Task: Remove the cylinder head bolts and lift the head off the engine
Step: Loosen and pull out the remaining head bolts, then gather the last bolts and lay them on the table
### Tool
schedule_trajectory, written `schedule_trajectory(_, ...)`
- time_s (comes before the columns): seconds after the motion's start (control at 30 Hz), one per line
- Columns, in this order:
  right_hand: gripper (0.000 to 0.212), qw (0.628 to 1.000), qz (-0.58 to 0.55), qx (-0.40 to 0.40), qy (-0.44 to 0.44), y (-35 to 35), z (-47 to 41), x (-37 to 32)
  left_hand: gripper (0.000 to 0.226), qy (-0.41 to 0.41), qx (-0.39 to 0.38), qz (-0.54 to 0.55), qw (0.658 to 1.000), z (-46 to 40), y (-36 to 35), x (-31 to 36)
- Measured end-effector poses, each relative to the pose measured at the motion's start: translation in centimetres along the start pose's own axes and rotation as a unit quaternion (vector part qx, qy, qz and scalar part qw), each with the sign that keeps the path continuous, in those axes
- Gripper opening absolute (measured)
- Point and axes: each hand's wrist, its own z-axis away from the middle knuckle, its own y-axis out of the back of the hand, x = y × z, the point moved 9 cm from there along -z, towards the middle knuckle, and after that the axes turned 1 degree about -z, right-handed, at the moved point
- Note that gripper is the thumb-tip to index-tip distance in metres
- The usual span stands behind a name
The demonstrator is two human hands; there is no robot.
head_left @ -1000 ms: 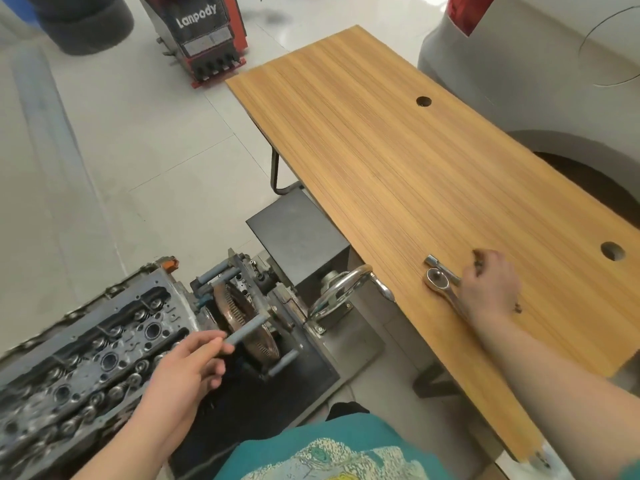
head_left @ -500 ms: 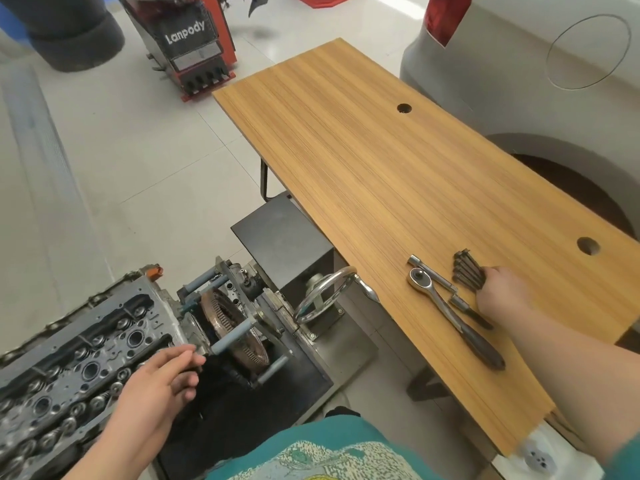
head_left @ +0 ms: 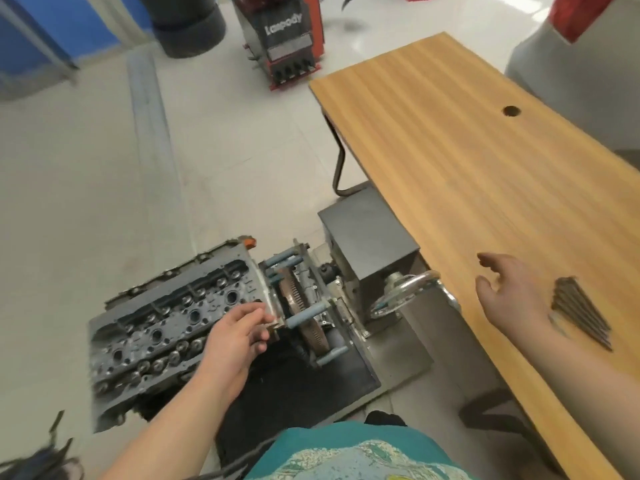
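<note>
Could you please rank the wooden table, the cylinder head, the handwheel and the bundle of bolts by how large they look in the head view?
1. wooden table, largest by far
2. cylinder head
3. handwheel and bundle of bolts: they look alike in extent, so I would not rank them.

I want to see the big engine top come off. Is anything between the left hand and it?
Nothing visible does: the left hand already rests at the near end of the grey metal cylinder head.
</note>
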Motion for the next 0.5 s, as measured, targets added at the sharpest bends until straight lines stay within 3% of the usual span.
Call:
schedule_trajectory(0.13, 0.034, 0.985, -0.063, -0.081, 0.138, -7.0, 4.1, -14.3, 0.015, -0.028, 0.023, -0.072, 0.997, 0.7, 4.3, 0.0)
schedule_trajectory(0.3, 0.027, 0.939, -0.043, -0.238, 0.243, -16.5, 12.1, -28.4, 0.017, -0.030, 0.086, -0.085, 0.992, 2.0, 11.9, -3.4)
schedule_trajectory(0.5, 0.031, 0.940, 0.086, -0.241, 0.228, -24.3, 15.0, -35.4, 0.016, -0.019, 0.120, -0.022, 0.992, 2.0, 20.4, -6.1)
